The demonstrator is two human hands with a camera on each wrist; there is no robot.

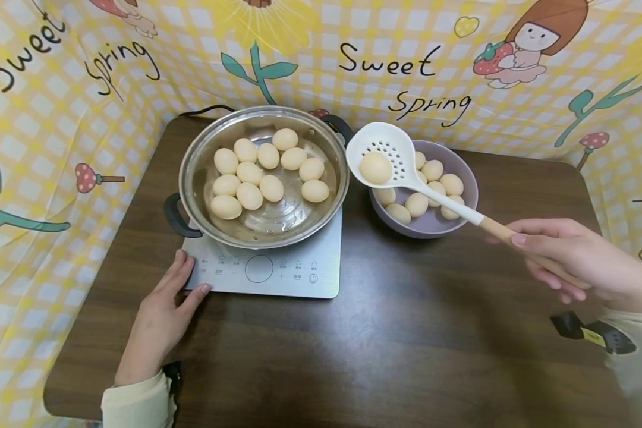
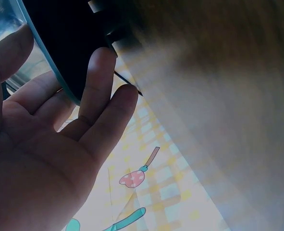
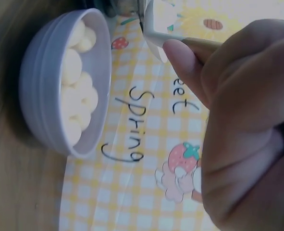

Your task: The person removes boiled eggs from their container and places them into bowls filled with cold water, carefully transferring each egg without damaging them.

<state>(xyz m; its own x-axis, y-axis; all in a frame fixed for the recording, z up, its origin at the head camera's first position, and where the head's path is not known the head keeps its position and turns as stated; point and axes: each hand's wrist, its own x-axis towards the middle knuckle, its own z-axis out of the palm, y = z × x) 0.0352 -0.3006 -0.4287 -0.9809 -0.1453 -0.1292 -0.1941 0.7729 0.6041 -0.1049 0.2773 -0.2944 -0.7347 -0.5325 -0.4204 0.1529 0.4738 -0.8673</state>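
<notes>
My right hand (image 1: 572, 249) grips the wooden handle of a white skimmer (image 1: 455, 205). One egg (image 1: 375, 167) lies in its perforated head, held between the pot and the bowl, overlapping the bowl's left rim in the head view. Several eggs (image 1: 249, 196) sit in shallow water in the steel pot (image 1: 286, 223). More eggs (image 1: 417, 204) fill part of the lilac bowl (image 1: 465, 172), whose ribbed side (image 3: 41, 96) shows in the right wrist view. My left hand (image 1: 157, 321) holds the front-left corner of the induction cooker (image 1: 257, 285), thumb and fingers at its edges.
The cooker with the pot stands on a dark wooden table (image 1: 396, 333). A black cable (image 1: 208, 109) runs behind the pot. Its black side handles (image 1: 178, 219) stick out left and right. Patterned yellow checked cloth (image 1: 321, 83) encloses the back and sides.
</notes>
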